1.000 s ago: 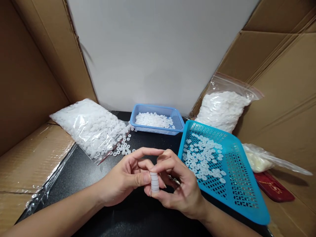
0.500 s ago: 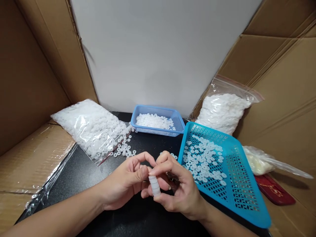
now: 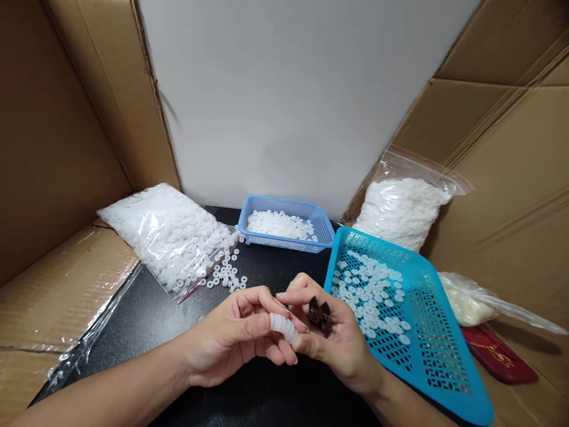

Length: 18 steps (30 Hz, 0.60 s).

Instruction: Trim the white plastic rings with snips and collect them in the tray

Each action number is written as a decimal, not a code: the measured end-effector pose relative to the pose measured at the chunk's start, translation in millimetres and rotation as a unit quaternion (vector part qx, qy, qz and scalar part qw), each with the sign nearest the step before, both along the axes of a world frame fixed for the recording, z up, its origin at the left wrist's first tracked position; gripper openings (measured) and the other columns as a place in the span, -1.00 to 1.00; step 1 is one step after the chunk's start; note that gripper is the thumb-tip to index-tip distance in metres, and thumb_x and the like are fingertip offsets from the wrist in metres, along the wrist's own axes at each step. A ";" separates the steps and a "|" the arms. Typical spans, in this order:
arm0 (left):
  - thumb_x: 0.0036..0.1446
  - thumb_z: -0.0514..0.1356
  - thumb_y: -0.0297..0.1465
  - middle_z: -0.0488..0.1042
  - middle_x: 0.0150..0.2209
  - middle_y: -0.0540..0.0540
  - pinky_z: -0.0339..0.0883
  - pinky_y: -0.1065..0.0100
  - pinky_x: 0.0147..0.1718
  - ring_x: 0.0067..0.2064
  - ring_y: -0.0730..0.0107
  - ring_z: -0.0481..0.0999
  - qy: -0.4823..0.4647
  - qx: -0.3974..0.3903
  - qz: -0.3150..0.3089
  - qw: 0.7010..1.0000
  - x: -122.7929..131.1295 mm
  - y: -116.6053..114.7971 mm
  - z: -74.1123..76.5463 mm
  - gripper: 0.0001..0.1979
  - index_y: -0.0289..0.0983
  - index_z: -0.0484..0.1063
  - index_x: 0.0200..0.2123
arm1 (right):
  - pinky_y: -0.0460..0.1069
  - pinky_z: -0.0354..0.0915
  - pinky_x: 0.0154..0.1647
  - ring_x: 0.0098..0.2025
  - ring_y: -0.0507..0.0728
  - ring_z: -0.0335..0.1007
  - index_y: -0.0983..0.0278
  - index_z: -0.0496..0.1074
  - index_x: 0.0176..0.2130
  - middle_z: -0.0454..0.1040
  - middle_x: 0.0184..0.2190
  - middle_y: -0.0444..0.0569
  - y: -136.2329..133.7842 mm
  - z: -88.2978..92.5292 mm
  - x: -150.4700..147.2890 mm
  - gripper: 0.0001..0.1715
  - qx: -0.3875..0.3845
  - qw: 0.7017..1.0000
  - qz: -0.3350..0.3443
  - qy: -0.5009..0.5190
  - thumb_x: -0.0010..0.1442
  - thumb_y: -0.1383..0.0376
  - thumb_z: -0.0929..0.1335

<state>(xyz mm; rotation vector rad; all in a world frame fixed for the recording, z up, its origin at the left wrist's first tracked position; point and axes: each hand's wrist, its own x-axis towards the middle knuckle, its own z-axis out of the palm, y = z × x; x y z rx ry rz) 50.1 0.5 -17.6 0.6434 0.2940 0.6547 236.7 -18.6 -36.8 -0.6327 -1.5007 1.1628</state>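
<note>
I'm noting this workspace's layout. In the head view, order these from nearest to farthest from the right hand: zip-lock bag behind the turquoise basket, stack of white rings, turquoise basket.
1. Stack of white rings: touching the right hand, at its left.
2. Turquoise basket: close by, on its right.
3. Zip-lock bag: beyond the basket, farther back.
</note>
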 end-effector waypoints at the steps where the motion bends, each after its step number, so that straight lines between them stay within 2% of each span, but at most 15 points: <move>1: 0.09 0.49 -0.39 0.73 -0.25 -0.13 0.56 0.56 -0.36 -0.36 0.43 0.74 0.001 0.002 0.006 1.000 0.1 0.0 0.9 -0.87 -0.30 0.63 -0.35 | -0.10 0.15 -0.46 -0.41 -0.01 0.17 -0.07 0.62 -0.03 0.28 -0.33 -0.16 0.7 0.8 -0.8 -0.67 0.003 1.000 -0.012 0.008 0.20 0.02 0.53; 6: 0.04 0.51 -0.45 0.70 -0.25 -0.07 0.56 0.55 -0.32 -0.35 0.45 0.72 0.007 0.014 0.036 0.999 1.5 -0.8 5.2 -0.88 -0.29 0.64 -0.38 | -0.12 0.16 -0.51 -0.44 0.01 0.21 0.04 0.63 -0.15 0.33 -0.39 -0.17 -1.3 3.7 -2.9 -0.72 0.063 0.991 -0.113 -0.015 0.21 -0.02 0.51; 9: 0.03 0.51 -0.49 0.67 -0.26 -0.01 0.55 0.54 -0.29 -0.32 0.47 0.71 0.000 0.029 0.071 0.997 2.0 -1.8 5.8 -0.89 -0.26 0.65 -0.39 | -0.09 0.29 -0.49 -0.41 0.05 0.29 0.08 0.60 0.03 0.37 -0.37 -0.11 -8.3 6.4 -1.5 -0.54 0.143 0.967 -0.188 -0.098 0.37 -0.10 0.33; 11: 0.02 0.52 -0.47 0.63 -0.25 0.01 0.55 0.54 -0.23 -0.29 0.49 0.69 0.005 0.043 0.101 0.994 2.2 -2.0 5.2 -0.88 -0.25 0.68 -0.35 | -0.05 0.38 -0.42 -0.36 0.07 0.36 0.09 0.48 0.23 0.41 -0.33 -0.07 -13.7 7.8 -1.0 -0.51 0.204 0.940 -0.224 -0.159 0.49 0.01 0.23; 13: -0.01 0.54 -0.44 0.59 -0.24 0.02 0.54 0.55 -0.19 -0.27 0.52 0.66 0.020 0.054 0.133 0.989 2.6 -2.0 4.6 -0.85 -0.25 0.70 -0.32 | -0.04 0.44 -0.34 -0.31 0.08 0.44 0.08 0.30 0.37 0.46 -0.28 -0.05 -18.1 8.1 -1.7 -0.50 0.259 0.909 -0.252 -0.209 0.52 0.19 0.22; 15: -0.04 0.55 -0.42 0.56 -0.23 0.02 0.53 0.57 -0.19 -0.25 0.53 0.64 0.036 0.057 0.163 0.984 3.5 -2.5 4.6 -0.84 -0.27 0.72 -0.34 | -0.04 0.48 -0.31 -0.27 0.08 0.51 0.09 0.17 0.43 0.51 -0.23 -0.02 -20.8 7.5 -3.5 -0.41 0.301 0.880 -0.269 -0.250 0.50 0.31 0.25; 18: -0.08 0.57 -0.40 0.55 -0.23 0.02 0.52 0.56 -0.18 -0.23 0.51 0.63 0.047 0.049 0.201 0.977 5.4 -5.6 5.7 -0.83 -0.24 0.72 -0.37 | -0.06 0.50 -0.36 -0.31 0.09 0.56 0.11 0.05 0.47 0.56 -0.25 0.01 -22.6 6.7 -6.4 -0.31 0.331 0.846 -0.293 -0.299 0.48 0.38 0.27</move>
